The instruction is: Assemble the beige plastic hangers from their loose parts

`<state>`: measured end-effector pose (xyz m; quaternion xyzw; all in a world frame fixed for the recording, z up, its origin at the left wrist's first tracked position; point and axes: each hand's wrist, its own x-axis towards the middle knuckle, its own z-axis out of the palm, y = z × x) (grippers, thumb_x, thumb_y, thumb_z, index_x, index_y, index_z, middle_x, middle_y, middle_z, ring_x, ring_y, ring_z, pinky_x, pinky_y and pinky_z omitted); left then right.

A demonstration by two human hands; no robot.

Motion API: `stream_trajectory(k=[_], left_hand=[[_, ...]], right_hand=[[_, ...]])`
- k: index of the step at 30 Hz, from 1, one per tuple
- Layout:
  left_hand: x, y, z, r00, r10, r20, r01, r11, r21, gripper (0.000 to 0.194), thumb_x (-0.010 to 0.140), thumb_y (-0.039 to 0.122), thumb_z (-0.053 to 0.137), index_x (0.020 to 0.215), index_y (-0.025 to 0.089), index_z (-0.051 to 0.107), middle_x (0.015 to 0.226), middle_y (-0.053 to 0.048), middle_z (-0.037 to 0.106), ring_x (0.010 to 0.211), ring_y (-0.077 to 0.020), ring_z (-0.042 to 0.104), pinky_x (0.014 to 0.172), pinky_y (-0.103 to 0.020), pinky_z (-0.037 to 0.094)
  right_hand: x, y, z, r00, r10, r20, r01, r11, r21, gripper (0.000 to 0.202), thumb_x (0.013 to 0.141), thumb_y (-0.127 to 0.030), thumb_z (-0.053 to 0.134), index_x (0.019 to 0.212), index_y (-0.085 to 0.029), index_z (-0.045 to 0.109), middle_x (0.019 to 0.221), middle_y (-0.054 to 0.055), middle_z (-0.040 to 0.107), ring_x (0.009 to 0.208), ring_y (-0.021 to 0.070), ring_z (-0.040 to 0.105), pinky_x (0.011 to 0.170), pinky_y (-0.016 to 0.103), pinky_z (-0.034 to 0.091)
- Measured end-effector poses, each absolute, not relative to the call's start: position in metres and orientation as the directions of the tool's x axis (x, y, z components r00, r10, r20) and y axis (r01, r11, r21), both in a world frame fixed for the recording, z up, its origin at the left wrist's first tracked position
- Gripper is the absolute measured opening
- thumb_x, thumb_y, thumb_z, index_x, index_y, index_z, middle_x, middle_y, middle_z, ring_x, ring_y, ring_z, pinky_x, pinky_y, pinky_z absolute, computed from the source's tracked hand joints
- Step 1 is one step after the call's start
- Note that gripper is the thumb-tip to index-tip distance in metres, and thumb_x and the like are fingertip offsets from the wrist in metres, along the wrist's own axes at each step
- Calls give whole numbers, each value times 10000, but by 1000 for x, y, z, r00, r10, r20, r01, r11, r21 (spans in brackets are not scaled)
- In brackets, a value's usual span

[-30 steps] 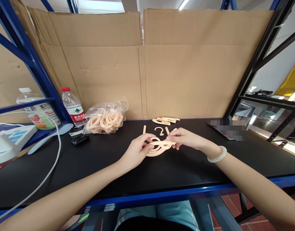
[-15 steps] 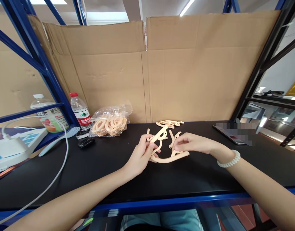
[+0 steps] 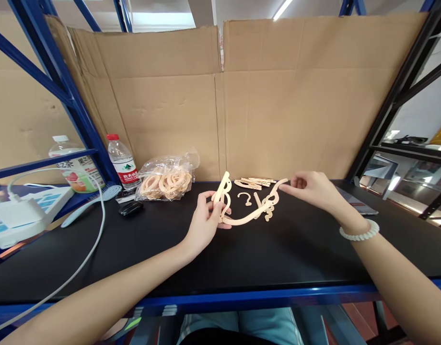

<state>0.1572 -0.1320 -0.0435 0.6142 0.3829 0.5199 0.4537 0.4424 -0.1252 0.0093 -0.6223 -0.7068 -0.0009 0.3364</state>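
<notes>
Pale curved wooden piece [image 3: 247, 215] spans both hands.

A person's left hand [image 3: 206, 218] grips one upturned end of a long curved wooden piece [image 3: 247, 211] on a black worktop [image 3: 278, 254], while the right hand [image 3: 310, 187] pinches its far tip. Loose small wooden parts [image 3: 246, 197] lie just behind. A bag of wooden rings [image 3: 166, 179] and a water bottle [image 3: 122, 160] stand before cardboard sheets [image 3: 278, 96].
</notes>
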Motion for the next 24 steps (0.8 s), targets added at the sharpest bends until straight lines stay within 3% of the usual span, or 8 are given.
stream_trajectory(k=[2,4,7,9,11,15,19,24], left_hand=[[157,-132,-43,156,944,292,-8,-295,956,378,862,417,536,1098,203,332,831,-13,626,672,-158,666,557,-324,606],[157,-132,-42,160,946,283,-6,-286,958,378,858,411,540,1099,201,338,830,-12,626,667,-155,663,557,-322,605],[158,-133,-42,160,947,278,-2,-281,960,400,847,418,551,1110,201,343,833,-10,615,693,-160,658,546,-316,604],[158,-133,-42,141,951,276,4,-279,960,407,842,421,553,1115,197,351,832,-9,599,729,-169,652,524,-304,602],[157,-132,-41,124,954,272,10,-275,961,388,844,406,547,1111,188,368,815,-4,579,745,-170,641,493,-282,595],[156,-131,-40,126,958,257,20,-261,965,340,856,352,533,1109,179,386,774,18,559,608,-116,595,446,-244,574],[157,-134,-39,163,963,216,38,-224,974,328,858,337,528,1113,175,397,780,15,560,571,-100,576,450,-245,574],[157,-134,-38,104,966,238,27,-242,970,346,846,355,528,1112,201,369,855,1,552,642,-122,600,484,-280,584]], right_hand=[[439,-131,12,14,745,667,898,284,-336,374,796,-511,594,624,-189,516,582,15,529,563,160,493,547,286,361],[430,-136,12,-189,654,732,856,475,-203,301,803,-481,606,773,-181,588,751,60,608,732,210,559,663,320,422],[417,-141,9,-550,632,546,731,680,-51,295,797,-439,643,936,-179,636,965,98,636,929,252,559,794,360,424],[413,-142,5,-623,701,347,712,692,-120,206,868,-364,563,850,-178,651,854,64,649,790,198,581,711,315,428],[413,-143,3,-648,745,158,692,662,-288,224,903,-296,496,786,-173,642,736,21,637,645,138,565,617,260,417],[419,-146,2,-684,722,-105,654,542,-528,196,823,-344,614,826,-149,629,707,5,630,635,121,581,561,207,428],[421,-146,1,-697,655,-292,682,478,-553,332,741,-449,691,837,-134,651,693,12,634,633,130,581,561,207,420],[419,-149,1,-714,650,-261,676,541,-501,290,808,-372,615,644,-139,562,583,-23,548,544,94,503,517,206,343]])
